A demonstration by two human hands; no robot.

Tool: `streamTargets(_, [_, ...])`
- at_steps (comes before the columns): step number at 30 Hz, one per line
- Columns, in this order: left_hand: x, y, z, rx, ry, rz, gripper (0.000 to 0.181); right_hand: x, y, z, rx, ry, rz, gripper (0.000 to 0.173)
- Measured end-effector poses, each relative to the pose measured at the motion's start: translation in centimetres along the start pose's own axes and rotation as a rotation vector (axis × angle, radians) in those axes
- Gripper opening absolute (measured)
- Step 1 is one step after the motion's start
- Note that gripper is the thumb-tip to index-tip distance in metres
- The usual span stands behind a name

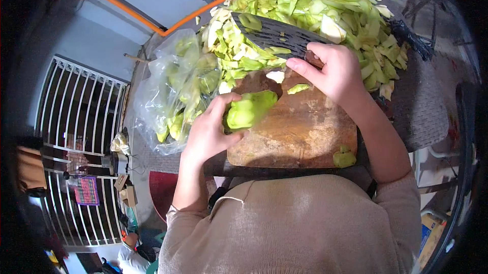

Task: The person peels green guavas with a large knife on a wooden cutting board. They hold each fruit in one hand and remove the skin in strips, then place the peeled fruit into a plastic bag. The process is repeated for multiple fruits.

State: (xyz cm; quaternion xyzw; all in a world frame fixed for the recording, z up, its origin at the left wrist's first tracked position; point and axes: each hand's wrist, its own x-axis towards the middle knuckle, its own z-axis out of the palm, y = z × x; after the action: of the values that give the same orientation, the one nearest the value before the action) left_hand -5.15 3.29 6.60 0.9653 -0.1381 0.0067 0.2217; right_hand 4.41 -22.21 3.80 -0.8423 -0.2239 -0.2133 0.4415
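Observation:
My left hand [213, 127] holds a pale green vegetable, perhaps a chayote [248, 110], above the left part of a worn wooden cutting board [301, 129]. In my right hand [335, 72] is the handle of a broad-bladed cleaver [274, 35], its dark blade tilted up to the left with green slices stuck on it. Beyond the board rises a big heap of green and whitish slices [316, 3]. A few loose pieces lie near the board's far edge, and a green piece [344, 157] rests at its near right corner.
A clear plastic bag [164, 87] with green vegetables stands left of the board. A crumpled black plastic bag [411, 39] lies right of the heap. Farther left are a white barred gate [80, 106], a small cardboard box [129, 196] and a person [131, 255] at the lower edge.

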Motion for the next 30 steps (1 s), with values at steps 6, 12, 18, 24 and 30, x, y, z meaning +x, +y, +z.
streamTargets(6, [2.4,1.3,-0.2,-0.040,-0.295,-0.037,0.073,-0.1,0.2,0.4,-0.067,-0.046,-0.026,0.052])
streamTargets(12, [3.2,0.7,0.7,-0.081,-0.412,0.045,0.075,-0.5,0.0,0.7,-0.010,-0.008,-0.081,0.054])
streamTargets(18, [4.1,-3.2,3.8,-1.539,-0.377,-0.316,0.071,-0.7,-0.4,0.6,0.037,-0.041,-0.032,0.051])
streamTargets(24, [6.7,-1.3,6.0,-1.978,-0.117,-0.312,0.064,-1.6,-1.2,1.3,0.108,-0.074,-0.078,0.049])
streamTargets(30, [6.8,-3.5,7.1,-2.411,-0.275,-0.136,0.073,-3.0,-2.7,2.2,0.048,-0.201,-0.348,0.041])
